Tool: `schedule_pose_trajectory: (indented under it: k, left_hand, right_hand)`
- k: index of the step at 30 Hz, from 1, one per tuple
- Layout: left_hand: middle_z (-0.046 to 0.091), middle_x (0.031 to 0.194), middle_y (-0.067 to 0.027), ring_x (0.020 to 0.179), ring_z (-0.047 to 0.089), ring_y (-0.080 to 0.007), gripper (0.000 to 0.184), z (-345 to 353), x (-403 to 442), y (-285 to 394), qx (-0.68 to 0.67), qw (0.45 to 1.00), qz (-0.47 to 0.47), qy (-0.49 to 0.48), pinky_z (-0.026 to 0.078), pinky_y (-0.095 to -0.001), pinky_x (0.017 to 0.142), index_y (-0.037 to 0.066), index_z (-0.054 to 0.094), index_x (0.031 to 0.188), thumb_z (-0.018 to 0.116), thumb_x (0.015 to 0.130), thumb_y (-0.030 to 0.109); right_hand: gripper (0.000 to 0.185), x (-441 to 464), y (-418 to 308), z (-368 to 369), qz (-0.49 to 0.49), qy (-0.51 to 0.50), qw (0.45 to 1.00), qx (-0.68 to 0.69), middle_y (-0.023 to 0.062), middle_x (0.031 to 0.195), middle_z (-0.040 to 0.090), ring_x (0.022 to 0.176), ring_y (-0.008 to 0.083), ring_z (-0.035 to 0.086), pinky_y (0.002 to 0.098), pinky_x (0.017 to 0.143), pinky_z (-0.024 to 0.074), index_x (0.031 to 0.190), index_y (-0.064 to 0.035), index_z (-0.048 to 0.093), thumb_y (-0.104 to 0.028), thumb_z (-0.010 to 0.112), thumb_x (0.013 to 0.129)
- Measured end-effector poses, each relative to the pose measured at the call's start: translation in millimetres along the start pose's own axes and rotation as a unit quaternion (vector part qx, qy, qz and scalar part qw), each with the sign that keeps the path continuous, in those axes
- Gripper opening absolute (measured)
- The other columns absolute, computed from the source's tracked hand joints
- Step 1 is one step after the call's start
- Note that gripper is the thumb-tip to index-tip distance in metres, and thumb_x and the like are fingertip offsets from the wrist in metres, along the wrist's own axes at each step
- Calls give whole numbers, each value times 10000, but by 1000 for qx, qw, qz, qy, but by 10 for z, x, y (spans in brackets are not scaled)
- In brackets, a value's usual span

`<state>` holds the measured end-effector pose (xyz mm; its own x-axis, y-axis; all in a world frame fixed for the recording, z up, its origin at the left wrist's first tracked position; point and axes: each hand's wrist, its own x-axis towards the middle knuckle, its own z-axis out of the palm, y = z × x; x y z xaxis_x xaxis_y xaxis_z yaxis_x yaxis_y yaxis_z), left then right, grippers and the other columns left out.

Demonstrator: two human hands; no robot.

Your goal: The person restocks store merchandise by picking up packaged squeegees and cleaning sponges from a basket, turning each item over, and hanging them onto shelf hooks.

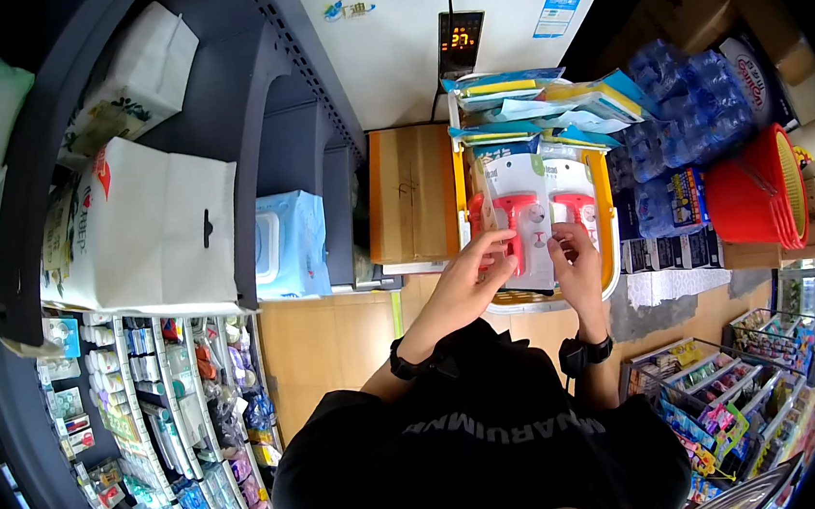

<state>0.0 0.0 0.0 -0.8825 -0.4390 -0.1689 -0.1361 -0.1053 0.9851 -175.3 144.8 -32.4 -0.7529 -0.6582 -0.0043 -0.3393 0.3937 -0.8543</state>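
Observation:
A yellow and white basket [608, 237] stands in front of me, filled with flat packages. Near its front lies a clear-fronted package with a red tool [517, 208], and a similar package [571, 187] is to its right. My left hand [475, 270] is at the left edge of the nearer package, its fingers bent around that edge. My right hand [575, 257] is at the package's right edge, fingertips curled in against it. Blue and yellow packets [550, 106] are stacked upright at the back of the basket.
A cardboard box [412, 194] stands left of the basket. To the right are blue-wrapped bottles [687, 123] and stacked red baskets [756, 190]. A white appliance [380, 53] is behind. Shelves [252, 142] line the left; a wire rack [730, 391] is at lower right.

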Motion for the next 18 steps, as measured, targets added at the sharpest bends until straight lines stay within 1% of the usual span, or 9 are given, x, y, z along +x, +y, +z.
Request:
schedule_pose_trajectory:
  k: [2,3,6,8,9,12,14,15,18]
  left_hand:
    - [613,1283,-176,1186,602,-315,451,38,-59,25,15,998,53,15,499,-393,952,87,496,1379,611,1001,307]
    - [613,1283,-176,1186,602,-315,451,-48,130,-23,39,995,85,21,499,-393,952,87,496,1379,611,1001,307]
    - [608,1280,-197,1192,601,-297,447,129,-55,-20,32,997,57,32,491,-389,968,69,497,1372,606,1004,298]
    - [621,1280,-131,1196,598,-241,417,203,-124,-21,34,995,77,52,469,-349,1003,44,513,1363,603,1010,246]
    - [621,1280,-131,1196,598,-241,417,335,-241,-12,22,996,67,59,469,-349,1003,44,513,1363,603,1010,246]
    - [608,1298,-126,1210,589,-241,424,304,-241,-1,40,991,79,96,460,-349,1021,51,502,1377,597,1013,247]
    - [604,1304,-126,1215,586,-240,427,347,-284,14,41,990,81,110,459,-352,1025,51,501,1379,597,1013,249]
    - [599,1310,-127,1220,582,-239,429,369,-312,26,40,989,79,115,459,-354,1030,51,501,1381,598,1013,250]
    - [582,1331,-134,1226,577,-242,440,461,-366,97,52,985,100,132,461,-360,1030,54,503,1392,602,1010,247]
  right_hand:
    - [191,-44,-5,-2,14,-25,999,20,111,936,711,750,147,673,274,666,525,1095,1,637,-39,658,909]
    - [191,202,76,117,-21,-10,999,36,111,936,711,750,147,673,274,666,525,1095,1,637,-39,658,909]
    - [184,90,111,25,-8,-18,999,31,100,897,701,707,125,648,271,637,508,1081,17,631,-35,661,907]
    - [180,116,150,-11,-32,-35,998,43,90,880,695,688,108,629,265,620,490,1079,21,628,-31,658,910]
    - [180,1,183,-129,-24,-48,998,35,90,880,695,688,108,629,265,620,490,1079,21,628,-31,658,910]
    - [174,144,223,-79,-49,-54,994,79,92,881,696,706,96,629,258,628,482,1077,25,626,-30,655,915]
    - [165,130,209,-162,-41,-48,994,88,93,898,698,748,100,633,248,669,485,1080,35,622,-19,639,924]
    - [165,119,186,-208,-47,-51,993,91,93,898,698,748,100,633,248,669,485,1080,35,622,-19,639,924]
    - [174,86,148,-390,-70,-47,987,134,83,933,695,829,112,634,240,742,484,1114,36,621,-5,605,946]
